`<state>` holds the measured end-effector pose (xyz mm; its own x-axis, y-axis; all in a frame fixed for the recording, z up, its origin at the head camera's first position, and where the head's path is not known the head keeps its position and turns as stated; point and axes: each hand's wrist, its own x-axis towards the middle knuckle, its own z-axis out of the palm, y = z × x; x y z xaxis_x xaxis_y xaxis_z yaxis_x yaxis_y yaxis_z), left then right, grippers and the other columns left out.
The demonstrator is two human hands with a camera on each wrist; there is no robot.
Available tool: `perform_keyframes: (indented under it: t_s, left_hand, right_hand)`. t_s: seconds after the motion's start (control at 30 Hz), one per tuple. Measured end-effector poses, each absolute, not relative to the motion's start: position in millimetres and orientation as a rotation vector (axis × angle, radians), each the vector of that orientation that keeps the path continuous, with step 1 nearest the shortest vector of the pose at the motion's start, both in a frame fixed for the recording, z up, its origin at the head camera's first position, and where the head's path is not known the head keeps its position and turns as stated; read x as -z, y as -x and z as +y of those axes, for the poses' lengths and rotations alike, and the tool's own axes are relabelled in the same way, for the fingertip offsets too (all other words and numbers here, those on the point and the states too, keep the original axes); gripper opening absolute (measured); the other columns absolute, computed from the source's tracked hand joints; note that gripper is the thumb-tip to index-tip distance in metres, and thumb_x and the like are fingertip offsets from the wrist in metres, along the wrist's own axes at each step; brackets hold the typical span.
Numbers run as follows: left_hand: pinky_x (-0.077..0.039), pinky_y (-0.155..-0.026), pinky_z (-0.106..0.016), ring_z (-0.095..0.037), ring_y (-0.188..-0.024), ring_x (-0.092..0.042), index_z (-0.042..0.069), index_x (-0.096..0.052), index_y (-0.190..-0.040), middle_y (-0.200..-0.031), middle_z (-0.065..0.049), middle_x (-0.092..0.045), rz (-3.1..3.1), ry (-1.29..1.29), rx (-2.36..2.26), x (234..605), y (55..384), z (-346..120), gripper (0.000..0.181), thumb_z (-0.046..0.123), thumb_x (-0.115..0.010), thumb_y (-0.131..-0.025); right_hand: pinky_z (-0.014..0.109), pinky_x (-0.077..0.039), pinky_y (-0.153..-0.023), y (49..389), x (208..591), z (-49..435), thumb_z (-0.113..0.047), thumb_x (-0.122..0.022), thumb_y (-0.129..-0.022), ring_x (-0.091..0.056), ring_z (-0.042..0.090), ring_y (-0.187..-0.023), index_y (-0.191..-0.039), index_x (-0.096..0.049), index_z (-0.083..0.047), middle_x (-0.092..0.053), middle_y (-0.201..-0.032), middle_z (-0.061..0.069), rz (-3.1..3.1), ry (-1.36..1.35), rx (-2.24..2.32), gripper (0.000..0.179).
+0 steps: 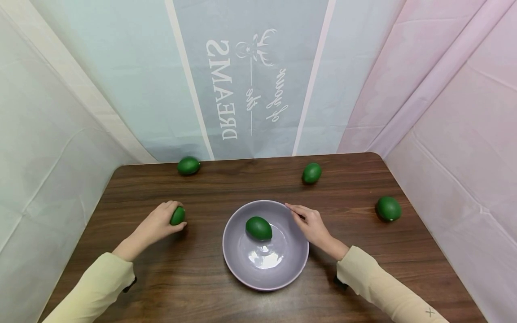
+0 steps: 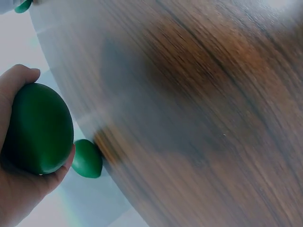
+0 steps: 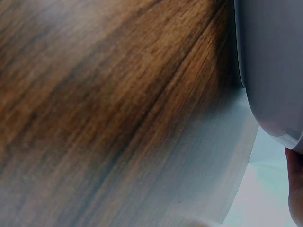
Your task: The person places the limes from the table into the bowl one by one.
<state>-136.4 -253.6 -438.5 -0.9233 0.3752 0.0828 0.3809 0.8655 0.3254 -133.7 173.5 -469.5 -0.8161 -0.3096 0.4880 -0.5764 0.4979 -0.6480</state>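
Note:
My left hand (image 1: 162, 220) grips a green lime (image 1: 177, 216) at the left of the table; the left wrist view shows the thumb and fingers curled round this lime (image 2: 40, 127). A wide lilac bowl (image 1: 236, 264) stands upright near the middle. Inside it, left of centre, lies another lime (image 1: 259, 228). My right hand (image 1: 314, 226) pinches the bowl's right rim. Up close in the right wrist view, a fingertip meets the rim of the bowl (image 3: 277, 61), while most of that hand is out of frame.
Along the back edge of the dark wooden table (image 1: 181, 278) lie a lime (image 1: 188, 166) at left and a lime (image 1: 312, 173) at right. One more lime (image 1: 389, 208) sits by the right edge. Cloth walls (image 1: 258, 80) enclose the back and both sides.

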Motion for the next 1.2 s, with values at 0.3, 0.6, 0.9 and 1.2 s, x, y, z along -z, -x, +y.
perform_keyframes:
  t_s: [0.3,0.6,0.9,1.2]
  left_hand:
    - [-0.047,-0.065,-0.039,-0.025,-0.086,-0.053,0.0,-0.054,-0.11,-0.1,-0.012,-0.057,-2.988,0.68,0.535,434,135,-245,0.044,0.022,-0.072,-0.076]
    - [-0.047,-0.065,-0.037,-0.024,-0.085,-0.053,0.003,-0.054,-0.108,-0.098,-0.01,-0.057,-2.945,0.731,0.557,428,131,-237,0.042,0.022,-0.073,-0.076]
    - [-0.047,-0.067,-0.037,-0.022,-0.085,-0.053,0.004,-0.055,-0.106,-0.097,-0.008,-0.057,-2.89,0.801,0.545,423,129,-226,0.04,0.022,-0.073,-0.075]
    - [-0.047,-0.069,-0.037,-0.021,-0.086,-0.053,0.003,-0.055,-0.106,-0.098,-0.007,-0.056,-2.854,0.841,0.572,421,128,-219,0.041,0.022,-0.073,-0.075]
  right_hand:
    - [0.018,-0.048,-0.07,134,469,174,0.003,-0.055,-0.086,-0.061,0.015,-0.093,-0.11,-0.065,0.0,-0.066,-0.105,0.008,-2.483,-0.723,-1.237,0.027]
    - [0.014,-0.047,-0.071,134,470,174,0.004,-0.056,-0.085,-0.061,0.015,-0.093,-0.109,-0.065,0.001,-0.066,-0.104,0.01,-2.451,-0.747,-1.239,0.027]
    - [0.015,-0.047,-0.071,134,469,174,0.004,-0.055,-0.086,-0.061,0.016,-0.094,-0.11,-0.065,0.002,-0.066,-0.104,0.011,-2.454,-0.754,-1.234,0.026]
    - [0.013,-0.046,-0.071,133,468,174,0.004,-0.055,-0.085,-0.061,0.015,-0.093,-0.11,-0.065,0.001,-0.066,-0.104,0.009,-2.454,-0.743,-1.257,0.027]
